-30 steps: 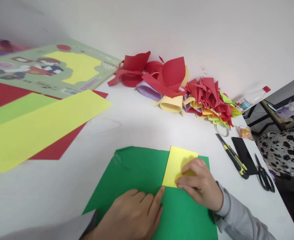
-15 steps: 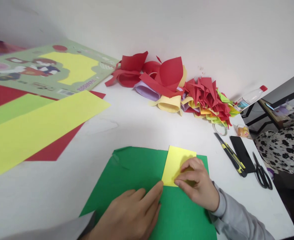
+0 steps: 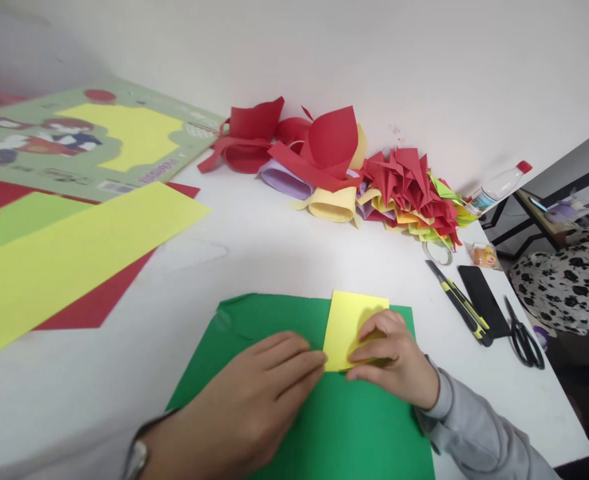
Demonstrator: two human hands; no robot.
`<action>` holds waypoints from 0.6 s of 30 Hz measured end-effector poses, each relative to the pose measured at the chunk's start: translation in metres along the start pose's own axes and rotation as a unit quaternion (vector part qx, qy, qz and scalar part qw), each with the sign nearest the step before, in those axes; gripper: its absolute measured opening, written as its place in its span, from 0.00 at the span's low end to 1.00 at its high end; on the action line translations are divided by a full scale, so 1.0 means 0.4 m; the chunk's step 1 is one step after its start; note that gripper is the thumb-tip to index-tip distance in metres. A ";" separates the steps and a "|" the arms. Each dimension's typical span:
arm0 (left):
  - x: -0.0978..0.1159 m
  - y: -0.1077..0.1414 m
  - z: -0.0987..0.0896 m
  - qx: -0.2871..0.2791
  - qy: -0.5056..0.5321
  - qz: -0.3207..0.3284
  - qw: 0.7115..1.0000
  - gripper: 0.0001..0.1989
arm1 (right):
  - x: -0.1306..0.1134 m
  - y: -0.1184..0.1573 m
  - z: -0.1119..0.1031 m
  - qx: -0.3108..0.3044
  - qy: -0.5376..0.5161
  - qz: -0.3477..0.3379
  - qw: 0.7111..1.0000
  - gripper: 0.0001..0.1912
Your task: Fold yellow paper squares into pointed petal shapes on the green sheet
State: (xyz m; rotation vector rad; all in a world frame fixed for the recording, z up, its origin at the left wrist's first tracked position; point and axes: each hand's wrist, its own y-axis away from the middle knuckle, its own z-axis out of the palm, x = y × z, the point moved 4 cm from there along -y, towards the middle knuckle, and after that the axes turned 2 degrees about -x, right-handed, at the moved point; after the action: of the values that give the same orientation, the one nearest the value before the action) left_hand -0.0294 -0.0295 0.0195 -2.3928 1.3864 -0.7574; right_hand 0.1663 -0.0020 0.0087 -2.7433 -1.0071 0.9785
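Observation:
A small square of yellow paper lies over the far right part of a large green sheet. At its lower left corner, my left hand has its fingers pressed together, the tips gripping the corner. My right hand pinches the square's near edge towards the right, thumb below and curled fingers above. That hand covers the lower right corner of the square. The green sheet's far left corner is creased, and its near part runs out of view under my left forearm.
Yellow, lime and red paper strips and a printed green pad lie left. Folded red paper shapes and spiky paper pieces line the wall. Right are a cutter knife, black phone, scissors, tape roll and bottle.
My left hand has shifted from a pointing finger beside the corner to closed fingertips on it. My right thumb has dropped slightly below the square's near edge. The view has turned a little right.

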 end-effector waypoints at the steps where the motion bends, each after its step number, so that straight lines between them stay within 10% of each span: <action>1: -0.014 -0.007 -0.002 -0.002 0.008 0.017 1.000 0.16 | 0.003 0.000 -0.002 -0.003 0.000 -0.008 1.000 0.14; 7: -0.061 -0.011 0.021 -0.098 0.020 0.065 0.993 0.24 | 0.010 -0.005 -0.011 -0.013 0.004 -0.032 0.999 0.11; 18: -0.060 0.007 0.029 -0.088 0.030 0.073 0.993 0.17 | -0.042 -0.012 -0.014 0.024 0.112 -0.042 0.993 0.12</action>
State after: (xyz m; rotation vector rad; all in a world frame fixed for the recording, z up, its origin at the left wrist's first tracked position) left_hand -0.0347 -0.0105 0.0014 -2.3803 1.6978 -0.7012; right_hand 0.1570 -0.0076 0.0236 -2.6717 -1.0344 0.6552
